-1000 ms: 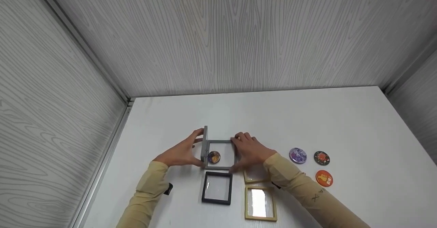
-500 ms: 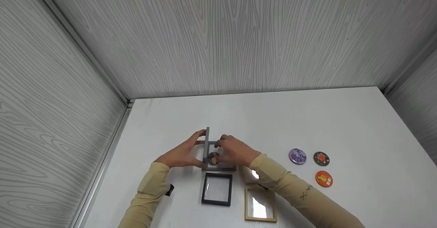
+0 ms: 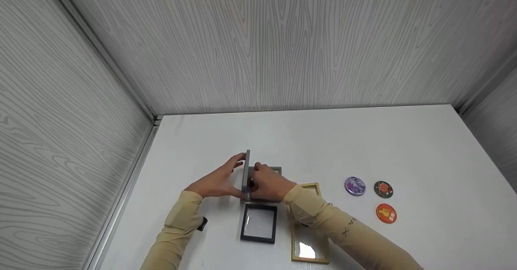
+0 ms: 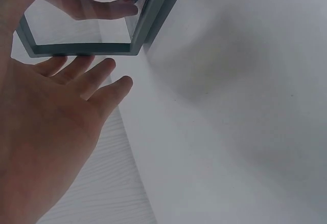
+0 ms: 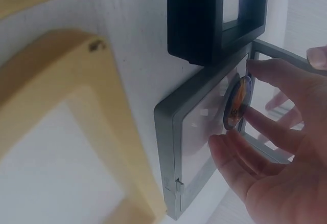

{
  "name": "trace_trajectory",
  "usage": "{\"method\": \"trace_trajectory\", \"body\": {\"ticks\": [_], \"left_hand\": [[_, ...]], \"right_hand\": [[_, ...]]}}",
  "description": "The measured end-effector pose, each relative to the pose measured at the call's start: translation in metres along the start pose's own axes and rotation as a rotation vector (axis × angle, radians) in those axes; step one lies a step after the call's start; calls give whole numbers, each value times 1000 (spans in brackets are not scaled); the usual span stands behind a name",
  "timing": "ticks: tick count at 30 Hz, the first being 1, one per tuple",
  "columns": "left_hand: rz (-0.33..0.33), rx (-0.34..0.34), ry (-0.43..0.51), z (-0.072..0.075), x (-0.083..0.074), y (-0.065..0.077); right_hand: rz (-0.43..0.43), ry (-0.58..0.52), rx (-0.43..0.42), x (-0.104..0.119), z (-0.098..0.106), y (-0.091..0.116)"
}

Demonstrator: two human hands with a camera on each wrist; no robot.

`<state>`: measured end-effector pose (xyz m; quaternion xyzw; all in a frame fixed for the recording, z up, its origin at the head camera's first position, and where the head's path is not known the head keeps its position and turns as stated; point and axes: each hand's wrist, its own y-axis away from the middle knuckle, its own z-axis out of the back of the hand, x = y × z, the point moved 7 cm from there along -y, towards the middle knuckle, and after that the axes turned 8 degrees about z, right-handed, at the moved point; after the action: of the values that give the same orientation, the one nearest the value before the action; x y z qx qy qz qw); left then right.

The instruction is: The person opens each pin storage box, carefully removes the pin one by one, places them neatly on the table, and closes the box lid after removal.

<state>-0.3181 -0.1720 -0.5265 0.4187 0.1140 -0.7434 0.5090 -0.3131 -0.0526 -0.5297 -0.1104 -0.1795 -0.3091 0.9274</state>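
Note:
A grey hinged display frame [image 5: 166, 137] with clear film lies on the white table, its lid [image 3: 246, 171] standing nearly upright. My left hand [image 3: 218, 182] holds that lid, with fingers at the far edge and thumb at the near lower corner. In the left wrist view my left hand [image 4: 56, 116] has its fingertips along the lid's rim. Inside the lower half is a round button badge [image 5: 238, 104] with an orange and dark picture. My right hand [image 5: 286, 132] pinches it around its edge, the other fingertips close over the film. From the head view, my right hand [image 3: 270, 183] mostly covers the badge.
A black display frame [image 3: 257, 240] lies just nearer than the grey one. Two yellow frames sit to its right, the nearer yellow frame [image 3: 310, 260] partly under the right forearm. Further right are a purple badge [image 3: 355, 186], a black badge [image 3: 383, 189] and an orange badge [image 3: 386, 213].
My right hand has left the grey frame's right edge and moved left onto the badge inside. My left hand keeps holding the lid, which has shifted slightly right in view.

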Motion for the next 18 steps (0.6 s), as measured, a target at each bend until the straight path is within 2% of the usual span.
{"method": "trace_trajectory", "body": {"ticks": [18], "left_hand": [[-56, 33, 42, -1, -4, 0]], "right_hand": [[-9, 94, -30, 3, -7, -1]]}}
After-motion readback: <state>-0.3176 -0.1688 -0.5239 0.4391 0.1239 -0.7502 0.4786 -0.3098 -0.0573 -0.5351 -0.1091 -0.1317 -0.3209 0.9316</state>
